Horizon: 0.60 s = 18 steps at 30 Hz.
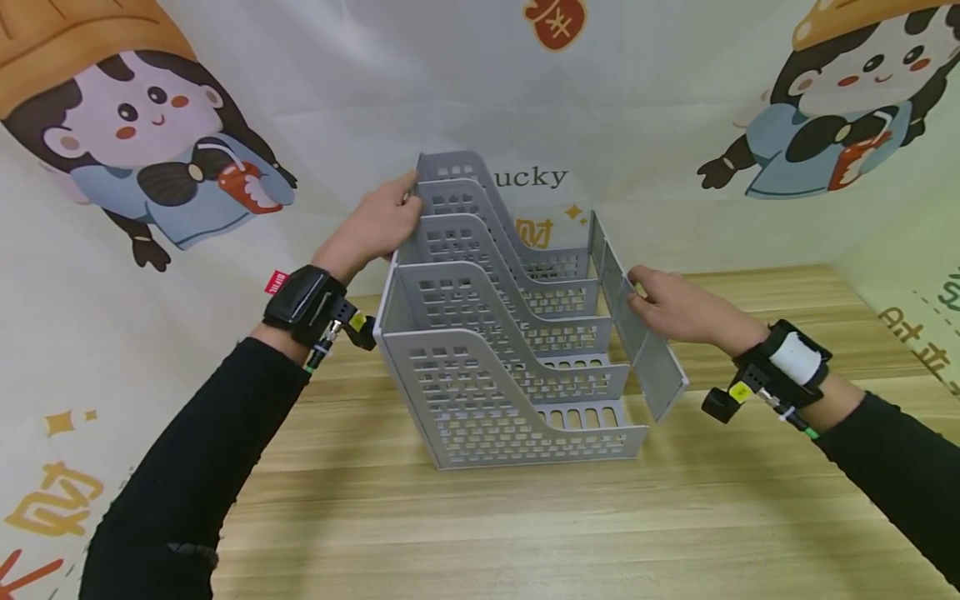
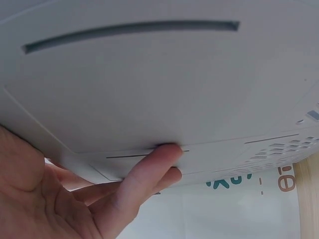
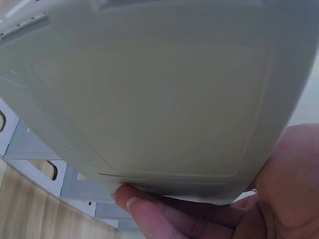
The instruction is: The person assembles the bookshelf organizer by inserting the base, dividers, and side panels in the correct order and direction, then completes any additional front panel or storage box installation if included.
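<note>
A grey plastic file rack [image 1: 517,417] with several perforated, sloping dividers stands upright on the table in the head view. My left hand [image 1: 382,217] grips its tall back side near the far top. The left wrist view shows the thumb against the smooth back panel [image 2: 149,99], the other fingers partly hidden. On the right, my right hand [image 1: 678,307] pinches a long flat grey panel [image 1: 660,371] along the low front of the rack. The panel's near end stands apart from the dividers; whether its far end touches, I cannot tell. In the right wrist view, this panel [image 3: 149,109] hides part of the rack.
The rack stands on a wood-grain table [image 1: 480,533]. Behind it hangs a white printed backdrop [image 1: 390,75] with cartoon figures, which also covers the left side. A camera [image 1: 723,406] juts from the right wrist, close to the panel's near end.
</note>
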Each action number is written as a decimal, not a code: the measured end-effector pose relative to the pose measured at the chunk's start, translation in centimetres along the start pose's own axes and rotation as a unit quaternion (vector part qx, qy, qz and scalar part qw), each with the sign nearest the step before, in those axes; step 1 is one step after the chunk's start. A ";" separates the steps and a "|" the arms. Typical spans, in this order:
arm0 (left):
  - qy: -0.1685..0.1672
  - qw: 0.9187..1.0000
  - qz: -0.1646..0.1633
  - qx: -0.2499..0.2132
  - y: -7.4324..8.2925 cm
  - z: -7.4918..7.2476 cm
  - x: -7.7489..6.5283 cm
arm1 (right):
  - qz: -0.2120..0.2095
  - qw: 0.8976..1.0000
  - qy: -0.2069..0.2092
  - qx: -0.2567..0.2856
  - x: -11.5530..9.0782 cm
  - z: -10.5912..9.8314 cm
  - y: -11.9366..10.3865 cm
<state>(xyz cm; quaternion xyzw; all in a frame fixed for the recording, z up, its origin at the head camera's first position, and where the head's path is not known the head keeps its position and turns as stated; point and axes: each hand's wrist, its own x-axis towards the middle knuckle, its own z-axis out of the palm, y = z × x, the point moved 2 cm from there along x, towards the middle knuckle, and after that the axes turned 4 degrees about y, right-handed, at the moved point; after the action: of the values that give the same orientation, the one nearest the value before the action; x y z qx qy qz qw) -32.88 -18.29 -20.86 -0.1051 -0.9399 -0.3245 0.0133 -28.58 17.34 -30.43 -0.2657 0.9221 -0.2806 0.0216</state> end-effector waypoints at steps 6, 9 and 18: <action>0.000 1.000 0.001 0.004 0.0 0.1 0.0 | 0.000 1.000 -0.001 -0.008 0.0 0.1 -0.2; 0.001 1.000 0.003 0.000 0.0 0.1 0.0 | 0.003 1.000 -0.003 -0.012 0.0 0.1 -0.3; 0.012 1.000 0.014 -0.009 0.2 0.1 0.0 | 0.017 1.000 -0.007 -0.001 0.3 0.0 -0.5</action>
<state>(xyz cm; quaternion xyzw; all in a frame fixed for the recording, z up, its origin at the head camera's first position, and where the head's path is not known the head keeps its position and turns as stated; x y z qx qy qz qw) -32.81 -18.02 -20.85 -0.1147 -0.9352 -0.3339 0.0280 -28.57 16.82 -30.14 -0.2524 0.9266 -0.2769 0.0326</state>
